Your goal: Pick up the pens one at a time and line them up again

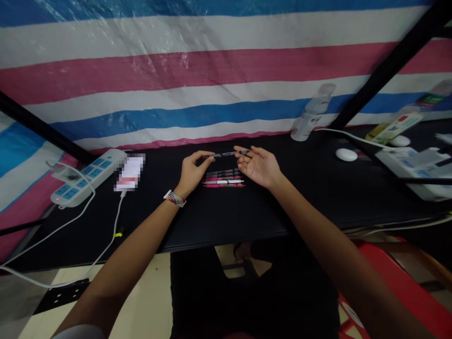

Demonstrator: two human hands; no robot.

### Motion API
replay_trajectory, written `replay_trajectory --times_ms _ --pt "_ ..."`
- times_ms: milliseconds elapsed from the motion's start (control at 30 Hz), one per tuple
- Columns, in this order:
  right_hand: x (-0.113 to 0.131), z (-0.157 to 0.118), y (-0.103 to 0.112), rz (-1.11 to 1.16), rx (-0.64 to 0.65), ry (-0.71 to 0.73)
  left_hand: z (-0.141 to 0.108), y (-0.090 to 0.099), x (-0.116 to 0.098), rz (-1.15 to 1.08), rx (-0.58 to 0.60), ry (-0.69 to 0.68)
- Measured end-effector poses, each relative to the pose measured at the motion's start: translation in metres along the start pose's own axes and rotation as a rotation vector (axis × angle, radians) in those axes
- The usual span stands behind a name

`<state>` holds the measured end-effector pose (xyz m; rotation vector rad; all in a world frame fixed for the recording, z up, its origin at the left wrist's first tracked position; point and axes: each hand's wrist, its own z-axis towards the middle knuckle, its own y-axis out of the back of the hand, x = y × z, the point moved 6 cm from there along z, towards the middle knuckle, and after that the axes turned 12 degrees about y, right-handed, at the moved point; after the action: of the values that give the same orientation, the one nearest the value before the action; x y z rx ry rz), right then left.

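My left hand (192,170) and my right hand (259,165) hold a dark pen (228,154) level between them, each pinching one end with the fingertips, a little above the black table (212,216). Directly under the held pen lies a short row of several pens (223,179), pink, white and dark, side by side on the table. A striped band is on my left wrist.
A white power strip (90,174) with cables lies at the left, a blurred phone-like object (129,173) beside it. A clear bottle (312,115) stands at the back right, near white devices (411,162) and a white oval object (346,154). Black frame bars cross both sides.
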<state>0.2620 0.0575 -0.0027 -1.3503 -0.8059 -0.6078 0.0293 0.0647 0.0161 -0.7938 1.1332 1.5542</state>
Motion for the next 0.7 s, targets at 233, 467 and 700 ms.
replay_trajectory --times_ms 233,467,700 --pt "-0.0028 0.0023 -0.0005 0.031 -0.044 0.015 -0.0014 -0.0008 -0.0032 -0.046 0.001 0.014" --pt "0.0026 0.0001 -0.0053 -0.056 -0.016 0.081 -0.0019 -0.0014 -0.0055 -0.029 -0.005 0.011" --pt "0.0007 0.0039 -0.0014 -0.004 -0.034 0.127 -0.0016 -0.0018 -0.0051 -0.027 0.008 0.014"
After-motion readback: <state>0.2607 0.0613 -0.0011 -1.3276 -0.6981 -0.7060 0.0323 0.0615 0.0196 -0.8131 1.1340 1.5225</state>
